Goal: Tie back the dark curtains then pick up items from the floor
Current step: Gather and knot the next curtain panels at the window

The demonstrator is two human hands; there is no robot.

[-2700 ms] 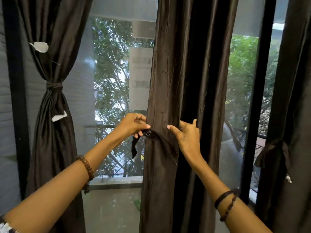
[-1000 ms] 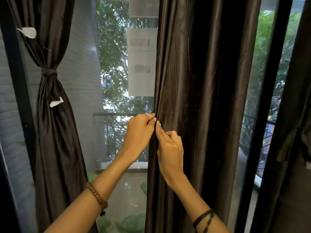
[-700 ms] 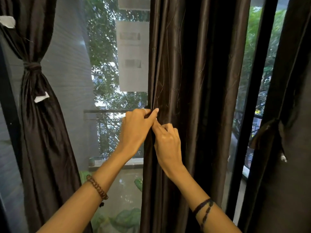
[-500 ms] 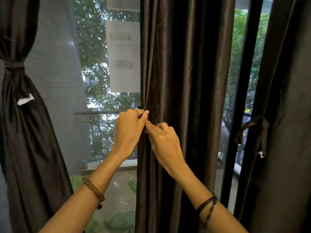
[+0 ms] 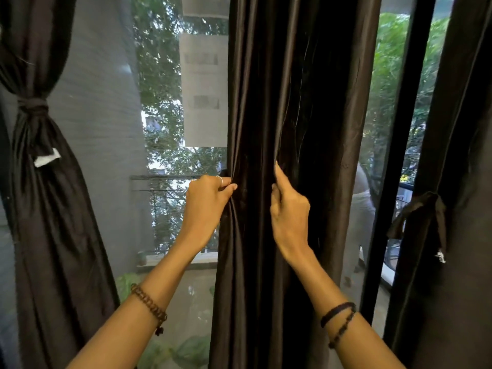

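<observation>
The hands have drawn apart since half a second ago: the left hand (image 5: 206, 206) pinches the middle dark curtain's (image 5: 298, 102) left edge, the right hand (image 5: 288, 209) pinches a fold beside it. The curtain hangs loose before the window (image 5: 165, 129).

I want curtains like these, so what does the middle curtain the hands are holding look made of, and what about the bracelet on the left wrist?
Middle curtain: looks like a smooth satin-type woven fabric, dark brown; soft sheen runs along its folds, with fine creases. Fibre cannot be told.
Bracelet on the left wrist: small brown beads, probably wood or seed; matte, rounded, strung in a row.
</observation>
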